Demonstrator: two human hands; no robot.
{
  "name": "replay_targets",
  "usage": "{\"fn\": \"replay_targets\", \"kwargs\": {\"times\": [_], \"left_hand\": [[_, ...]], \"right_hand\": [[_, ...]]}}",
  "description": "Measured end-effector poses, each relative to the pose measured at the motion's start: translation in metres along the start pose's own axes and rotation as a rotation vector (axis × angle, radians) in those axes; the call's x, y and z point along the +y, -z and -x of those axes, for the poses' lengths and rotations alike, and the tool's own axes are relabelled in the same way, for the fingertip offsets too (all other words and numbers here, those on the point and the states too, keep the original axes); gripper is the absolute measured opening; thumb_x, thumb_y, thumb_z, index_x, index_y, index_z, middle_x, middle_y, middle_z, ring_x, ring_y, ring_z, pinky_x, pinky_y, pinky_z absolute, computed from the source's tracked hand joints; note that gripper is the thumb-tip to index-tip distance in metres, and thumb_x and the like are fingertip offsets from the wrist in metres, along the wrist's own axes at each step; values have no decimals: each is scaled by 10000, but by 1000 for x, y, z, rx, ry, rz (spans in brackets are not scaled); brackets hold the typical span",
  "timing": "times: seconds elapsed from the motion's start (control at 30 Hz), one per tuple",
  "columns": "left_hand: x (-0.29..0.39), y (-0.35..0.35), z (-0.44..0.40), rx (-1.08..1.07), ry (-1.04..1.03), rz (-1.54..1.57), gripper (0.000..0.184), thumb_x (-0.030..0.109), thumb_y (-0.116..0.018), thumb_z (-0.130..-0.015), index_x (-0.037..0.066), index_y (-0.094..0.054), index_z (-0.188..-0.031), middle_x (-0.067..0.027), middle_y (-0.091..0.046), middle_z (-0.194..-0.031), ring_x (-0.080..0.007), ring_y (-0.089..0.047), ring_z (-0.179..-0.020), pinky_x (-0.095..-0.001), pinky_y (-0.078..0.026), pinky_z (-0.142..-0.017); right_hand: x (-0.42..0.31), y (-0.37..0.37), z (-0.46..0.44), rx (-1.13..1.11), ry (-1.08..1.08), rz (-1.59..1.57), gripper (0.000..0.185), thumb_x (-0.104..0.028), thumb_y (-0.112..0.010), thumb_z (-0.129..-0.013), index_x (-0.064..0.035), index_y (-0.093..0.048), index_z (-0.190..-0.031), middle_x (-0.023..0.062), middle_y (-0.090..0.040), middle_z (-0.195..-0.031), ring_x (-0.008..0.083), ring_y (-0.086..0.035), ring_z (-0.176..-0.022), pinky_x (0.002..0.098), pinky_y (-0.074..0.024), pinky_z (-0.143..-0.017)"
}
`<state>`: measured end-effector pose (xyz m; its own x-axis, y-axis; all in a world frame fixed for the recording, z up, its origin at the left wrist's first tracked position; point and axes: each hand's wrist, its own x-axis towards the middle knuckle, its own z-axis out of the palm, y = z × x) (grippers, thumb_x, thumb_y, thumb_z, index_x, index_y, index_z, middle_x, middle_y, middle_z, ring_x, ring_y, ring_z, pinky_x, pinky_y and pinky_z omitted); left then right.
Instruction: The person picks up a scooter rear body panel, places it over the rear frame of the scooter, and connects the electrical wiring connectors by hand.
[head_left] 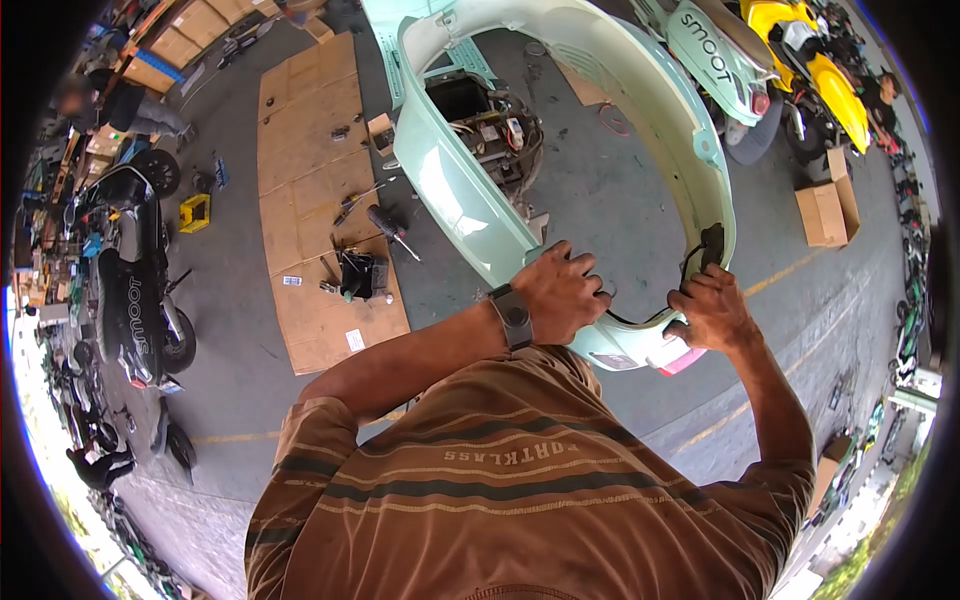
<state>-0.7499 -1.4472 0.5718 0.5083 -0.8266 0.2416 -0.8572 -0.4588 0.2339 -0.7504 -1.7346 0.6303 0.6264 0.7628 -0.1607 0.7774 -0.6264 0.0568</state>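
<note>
Nearest, brown striped shirt (500,470), with dark watch (514,318) on left wrist. Just beyond, left hand (560,295) over near rim of mint-green body panel (455,205), fingers bent and close together; cannot tell whether pinching anything. To its right, right hand (712,310) gripping same rim, thumb apart from curled fingers, edge pinched between. Beside these fingers, black piece (711,243) and dark cable (637,324) along inner side of panel. Panel held in front of shirt, its large opening turned upward, with red light (683,362) at near end. Farther left, on floor, flattened cardboard (300,215) bearing screwdriver (395,233) and black open container (360,274). Beyond panel's left wall, scooter parts with wiring (500,135). Farther right, open cardboard box (825,212). Toward outer edges, black scooter (130,310) and yellow crate (195,213) at left; mint-green scooter (718,62) and yellow scooter (836,98) at upper right; another person (122,104) at upper left.
</note>
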Motion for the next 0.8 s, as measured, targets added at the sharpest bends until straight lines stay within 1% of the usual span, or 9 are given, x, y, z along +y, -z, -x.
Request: {"fn": "replay_targets", "kwargs": {"times": [0.07, 0.13, 0.17, 0.27, 0.43, 0.5, 0.53, 0.6, 0.8], "left_hand": [[-32, 13, -19, -35, 79, 28, 210, 270, -689, -740, 153, -720, -912, 16, -675, -865, -185, -605, -990, -399, -465, -876], [-62, 33, -37, -120, 166, 89, 282, 377, -732, -732, 163, -721, -916, 19, -664, -850, -179, -597, -991, -399, -464, -905], [-77, 38, -42, -122, 187, 89, 282, 377, -732, -732, 163, -721, -916, 19, -664, -850, -179, -597, -991, -399, -464, -905], [-121, 59, -56, -88, 279, 15, 481, 584, -767, -665, 170, -714, -904, 25, -644, -836, -182, -596, -965, -407, -447, -955], [-200, 83, -56, -14, 371, -57, 523, 612, -759, -656, 166, -717, -925, 20, -652, -839, -177, -587, -962, -420, -418, -965], [-222, 101, -57, -277, 558, -137, 524, 579, -787, -646, 170, -726, -968, 17, -671, -855, -180, -578, -985, -436, -366, -1000], [-231, 97, -50, -261, 598, -143, 536, 561, -812, -619, 179, -739, -987, 17, -685, -868, -183, -567, -1016, -449, -315, -1037], [-248, 101, -37, -250, 628, -160, 540, 569, -814, -606, 187, -744, -981, 16, -686, -870, -182, -564, -1020, -452, -309, -1046], [-287, 98, 7, -105, 643, -178, 519, 515, -857, -551, 191, -748, -942, 17, -637, -859, -186, -553, -1062, -509, -243, -1147]], "right_hand": [[35, 11, -34, -95, 45, 0, 389, -372, -872, -524, -133, -688, -770, 7, -640, -658, 179, -649, -707, 315, -432, -727], [67, 24, -67, -105, 87, -23, 395, -368, -875, -523, -127, -689, -775, 20, -652, -672, 192, -661, -722, 317, -438, -733], [82, 30, -84, -120, 108, -46, 402, -365, -878, -522, -122, -691, -781, 32, -665, -685, 204, -673, -738, 319, -445, -739], [121, 44, -133, -115, 181, -112, 423, -363, -882, -524, -101, -689, -794, 54, -661, -674, 236, -679, -718, 360, -469, -725], [161, 42, -232, -110, 290, -148, 495, -401, -878, -552, -68, -679, -859, 97, -657, -657, 308, -680, -675, 441, -510, -698], [164, 33, -269, -82, 354, -187, 547, -441, -865, -586, -66, -681, -938, 104, -661, -649, 332, -681, -658, 454, -516, -671], [162, 29, -283, -78, 368, -181, 547, -441, -865, -586, -66, -681, -938, 104, -661, -649, 332, -681, -658, 454, -516, -671], [157, 20, -309, -89, 361, -200, 602, -479, -849, -612, -57, -679, -1007, 116, -665, -637, 336, -692, -660, 468, -526, -666], [127, 7, -358, -165, 315, -270, 648, -534, -823, -626, -43, -688, -1026, 142, -666, -630, 328, -705, -682, 458, -550, -680]]}}
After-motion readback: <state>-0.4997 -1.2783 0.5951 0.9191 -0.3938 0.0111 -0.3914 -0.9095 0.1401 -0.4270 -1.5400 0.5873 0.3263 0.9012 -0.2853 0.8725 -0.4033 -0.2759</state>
